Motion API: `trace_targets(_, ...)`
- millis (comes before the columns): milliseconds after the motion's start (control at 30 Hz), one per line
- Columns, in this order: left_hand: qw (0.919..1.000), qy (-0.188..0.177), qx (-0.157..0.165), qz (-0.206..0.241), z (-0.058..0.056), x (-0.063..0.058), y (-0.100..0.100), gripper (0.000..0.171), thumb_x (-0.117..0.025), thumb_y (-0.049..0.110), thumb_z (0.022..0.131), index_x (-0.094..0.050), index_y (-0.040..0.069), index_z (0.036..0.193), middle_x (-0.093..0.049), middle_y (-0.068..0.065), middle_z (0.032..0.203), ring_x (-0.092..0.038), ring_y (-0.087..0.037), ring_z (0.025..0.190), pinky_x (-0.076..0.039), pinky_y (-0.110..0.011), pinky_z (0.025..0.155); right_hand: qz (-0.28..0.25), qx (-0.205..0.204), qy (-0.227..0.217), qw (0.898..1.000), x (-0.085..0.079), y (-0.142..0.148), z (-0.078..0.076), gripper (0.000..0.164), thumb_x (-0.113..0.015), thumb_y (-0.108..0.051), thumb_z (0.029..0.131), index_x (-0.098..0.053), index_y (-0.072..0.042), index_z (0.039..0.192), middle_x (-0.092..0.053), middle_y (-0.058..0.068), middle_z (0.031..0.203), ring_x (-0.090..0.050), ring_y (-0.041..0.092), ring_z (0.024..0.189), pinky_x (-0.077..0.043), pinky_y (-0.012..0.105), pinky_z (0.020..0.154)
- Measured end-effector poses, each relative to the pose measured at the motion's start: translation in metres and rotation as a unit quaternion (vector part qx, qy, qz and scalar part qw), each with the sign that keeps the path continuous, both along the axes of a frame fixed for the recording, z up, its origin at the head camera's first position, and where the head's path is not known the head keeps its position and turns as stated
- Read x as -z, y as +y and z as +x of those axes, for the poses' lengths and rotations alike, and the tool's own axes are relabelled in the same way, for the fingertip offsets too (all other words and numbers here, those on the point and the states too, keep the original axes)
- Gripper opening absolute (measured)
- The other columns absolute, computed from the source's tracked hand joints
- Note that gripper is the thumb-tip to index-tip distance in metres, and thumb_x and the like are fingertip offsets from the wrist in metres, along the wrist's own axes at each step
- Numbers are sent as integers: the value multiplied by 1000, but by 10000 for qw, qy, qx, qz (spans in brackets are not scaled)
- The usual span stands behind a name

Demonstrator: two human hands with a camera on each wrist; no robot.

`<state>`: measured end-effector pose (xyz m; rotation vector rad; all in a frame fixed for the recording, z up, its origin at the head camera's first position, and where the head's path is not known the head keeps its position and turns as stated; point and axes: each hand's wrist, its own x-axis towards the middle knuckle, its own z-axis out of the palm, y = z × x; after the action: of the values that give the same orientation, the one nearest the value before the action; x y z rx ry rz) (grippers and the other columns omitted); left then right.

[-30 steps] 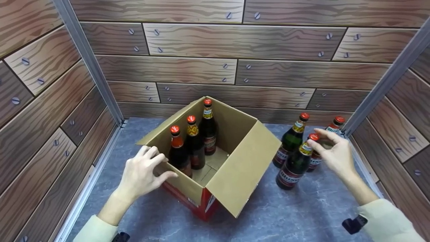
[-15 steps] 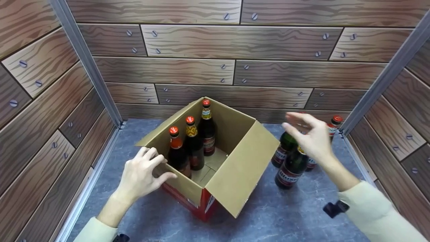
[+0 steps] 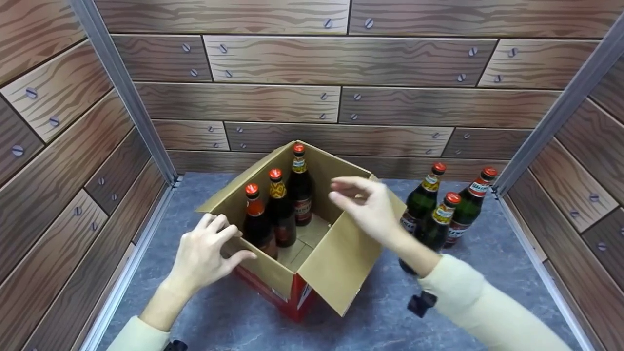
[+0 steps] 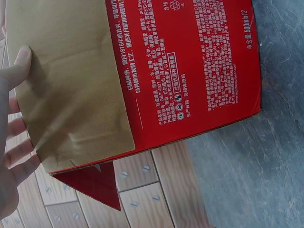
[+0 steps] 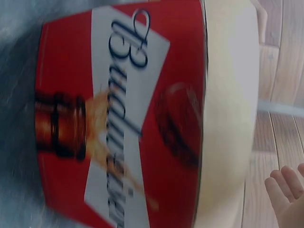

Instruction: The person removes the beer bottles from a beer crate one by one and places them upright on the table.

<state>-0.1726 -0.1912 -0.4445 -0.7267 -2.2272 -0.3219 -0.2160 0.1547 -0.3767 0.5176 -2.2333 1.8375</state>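
Observation:
An open cardboard box (image 3: pixel 326 263) stands on the grey tabletop, brown inside and red outside. Three dark beer bottles with red caps stand in it: a front one (image 3: pixel 257 219), a middle one (image 3: pixel 282 214) and a back one (image 3: pixel 299 190). My left hand (image 3: pixel 204 251) grips the near left edge; in the left wrist view its thumb (image 4: pixel 21 64) lies against the brown flap (image 4: pixel 71 95). Over the right flap (image 3: pixel 341 273) hovers my right hand (image 3: pixel 373 207), holding nothing, its fingers loosely bent. Whether it touches the flap is unclear.
To the right of the box stand three green beer bottles with red caps: a rear one (image 3: pixel 423 197), a right one (image 3: pixel 468 207) and a near one (image 3: pixel 436 226), partly behind the right forearm. Wood-patterned walls (image 3: pixel 273 105) enclose the grey tabletop (image 3: pixel 370 317).
My right hand has left the red cap of the near green bottle and swung left to the box's right flap. The bottles stay standing. My left hand keeps its hold on the box.

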Motion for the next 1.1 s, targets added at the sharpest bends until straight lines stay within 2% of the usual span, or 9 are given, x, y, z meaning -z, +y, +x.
trace_targets(100, 10000, -22, -18, -7, 1, 0, -1, 48, -86, 62, 72, -69, 20, 88, -57, 2, 84, -61, -22, 84, -47, -34, 41, -52, -290, -37, 9996, 2, -20, 1, 31, -78, -1, 90, -73, 8, 120, -77, 27, 114, -75, 3, 94, -62, 23, 88)
trace_targets(233, 10000, -7, -11, 2, 1, 0, -1, 48, -85, 63, 72, -69, 20, 88, -57, 2, 84, -61, -22, 84, -47, -33, 41, 11, -567, -29, 9984, -2, -42, 1, 30, -77, -2, 91, -73, 7, 119, -77, 27, 114, -76, 7, 95, -62, 23, 87)
trace_targets(400, 10000, 42, 29, 19, 1, 0, -1, 49, -85, 62, 73, -69, 19, 88, -56, 1, 83, -60, -22, 83, -47, -33, 42, 209, -593, -17, 9980, -16, -66, -4, 28, -79, -6, 91, -76, 2, 118, -79, 21, 111, -78, 20, 96, -62, 22, 82)
trace_targets(533, 10000, 49, 36, 33, 0, 0, 0, 49, -85, 62, 73, -69, 19, 88, -57, 1, 84, -61, -22, 83, -47, -33, 41, 346, -577, -65, 9977, -22, -80, -11, 28, -79, -11, 92, -77, -3, 119, -80, 17, 110, -79, 19, 94, -61, 22, 79)
trace_targets(833, 10000, 18, 5, 5, 0, 0, 1, 50, -84, 64, 73, -69, 18, 89, -57, 1, 84, -61, -22, 83, -46, -33, 41, 723, -769, 19, 9944, -14, -103, -31, 31, -82, -15, 91, -77, -3, 119, -81, 16, 111, -80, 23, 96, -63, 30, 86)
trace_targets(967, 10000, 28, -17, -15, -1, 0, 0, 50, -84, 64, 72, -69, 19, 88, -57, 1, 84, -61, -22, 83, -47, -33, 41, 1016, -827, 100, 9913, -9, -110, -40, 33, -82, -19, 91, -76, -2, 119, -81, 16, 111, -80, 24, 96, -62, 28, 84)
trace_targets(1100, 10000, 53, 7, -33, -1, 0, 0, 49, -84, 63, 73, -69, 19, 88, -57, 1, 84, -61, -22, 83, -48, -34, 42, 1257, -811, -3, 9887, -4, -117, -48, 36, -83, -21, 90, -76, -2, 119, -81, 14, 110, -80, 22, 94, -60, 24, 81)
